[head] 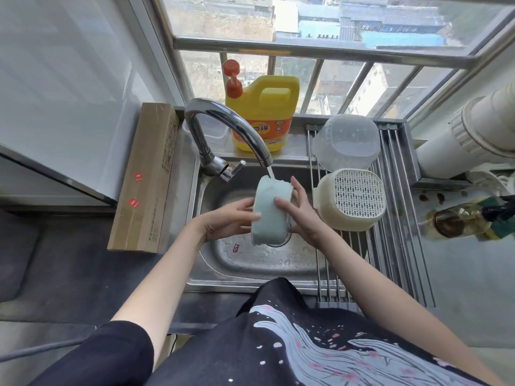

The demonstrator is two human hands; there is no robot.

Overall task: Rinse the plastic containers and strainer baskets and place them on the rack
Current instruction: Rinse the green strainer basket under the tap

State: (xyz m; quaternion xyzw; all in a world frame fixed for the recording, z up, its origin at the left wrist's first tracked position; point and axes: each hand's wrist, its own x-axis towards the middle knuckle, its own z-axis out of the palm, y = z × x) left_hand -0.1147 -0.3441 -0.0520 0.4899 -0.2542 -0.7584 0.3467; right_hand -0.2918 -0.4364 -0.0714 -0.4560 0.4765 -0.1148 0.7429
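Note:
A pale blue-green plastic container (269, 211) stands on edge under the running faucet (228, 129), above the steel sink (250, 260). My left hand (230, 221) grips its left side. My right hand (298, 211) holds its right side, thumb across the front. Water pours onto its top edge. On the roll-up rack (390, 246) lie a clear container (347, 142), upside down, and a cream strainer basket (352, 203), also upside down.
A yellow detergent jug (263, 112) with an orange pump stands behind the sink. A long cardboard box (147, 176) lies on the counter at left. A small clear box (209, 132) sits behind the faucet. White pipes (459, 135) and an oil bottle (457, 221) are at right.

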